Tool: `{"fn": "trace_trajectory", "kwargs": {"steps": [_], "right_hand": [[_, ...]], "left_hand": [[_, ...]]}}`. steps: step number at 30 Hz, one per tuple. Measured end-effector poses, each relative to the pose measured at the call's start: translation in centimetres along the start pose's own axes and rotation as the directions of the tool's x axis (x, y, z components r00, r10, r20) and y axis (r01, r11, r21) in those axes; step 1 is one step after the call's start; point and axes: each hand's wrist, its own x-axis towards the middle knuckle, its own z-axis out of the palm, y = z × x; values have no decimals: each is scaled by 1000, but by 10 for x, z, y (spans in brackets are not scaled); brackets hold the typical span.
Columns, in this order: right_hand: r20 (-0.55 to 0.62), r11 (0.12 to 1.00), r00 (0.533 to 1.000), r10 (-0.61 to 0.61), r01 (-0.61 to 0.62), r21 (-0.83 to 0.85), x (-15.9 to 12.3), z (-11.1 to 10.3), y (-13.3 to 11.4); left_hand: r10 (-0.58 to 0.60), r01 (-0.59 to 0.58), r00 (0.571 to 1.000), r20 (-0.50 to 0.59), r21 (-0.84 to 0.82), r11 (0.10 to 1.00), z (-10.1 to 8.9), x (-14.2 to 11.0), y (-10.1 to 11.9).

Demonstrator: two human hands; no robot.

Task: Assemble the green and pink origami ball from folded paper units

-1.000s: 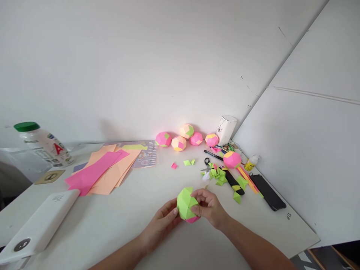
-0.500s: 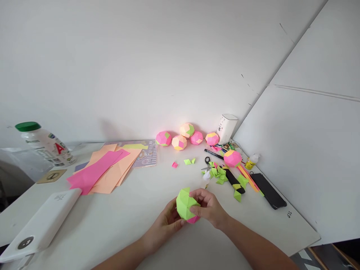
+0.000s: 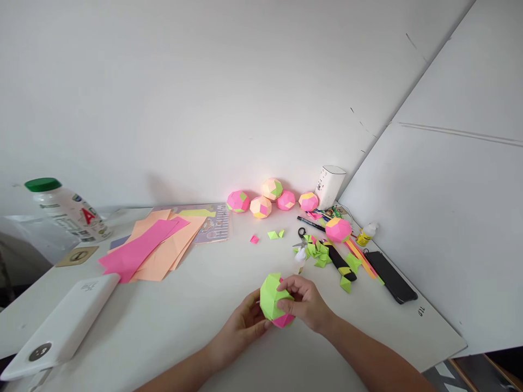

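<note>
Over the desk (image 3: 183, 305), left fingers (image 3: 259, 329) cupping, right fingers (image 3: 297, 282) pinching, a paper ball (image 3: 272, 296); capped bottle (image 3: 67, 212), contents hidden

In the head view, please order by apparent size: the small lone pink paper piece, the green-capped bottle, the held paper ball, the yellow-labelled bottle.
Largest to smallest:
1. Green-capped bottle
2. Held paper ball, partly hidden
3. Yellow-labelled bottle
4. Small lone pink paper piece

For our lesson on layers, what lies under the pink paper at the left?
Peach sheets show beneath the pink paper; anything wholly covered there cannot be seen.
</note>
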Motion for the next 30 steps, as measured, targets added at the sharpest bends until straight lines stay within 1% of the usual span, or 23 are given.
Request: {"fn": "trace_trajectory", "kwargs": {"steps": [3,7,12,14,17,19,24,27,30], "right_hand": [[5,1000,1000,-1,1,2,0,1,0],[30,1000,999,20,-20,23,0,2,0],[26,1000,1000,-1,2,-8,-1,1,-2],[48,1000,999,-4,5,-8,-2,0,-1],[76,1000,997,6,-6,1,-3,-1,4],[87,1000,996,12,-14,16,-3,0,5],[150,998,987,53,-58,27,-3,4,1],[131,998,989,69,-67,-16,-2,4,-2],[93,997,992,82,-82,-3,-2,2,-3]], "left_hand": [[16,-16,999,31,-7,1000,1,-1,0],[102,-102,992,75,5,995,3,-2,-7],[150,-155,987,62,79,985,4,-7,-17],[160,-166,985,64,98,981,6,-9,-16],[195,-207,974,116,98,973,8,-10,-14],[215,-228,969,124,108,968,8,-10,-13],[201,-212,976,87,144,967,7,-10,-15],[191,-195,981,39,213,958,6,-10,-14],[167,-149,985,-42,282,948,3,-12,-12]]}}
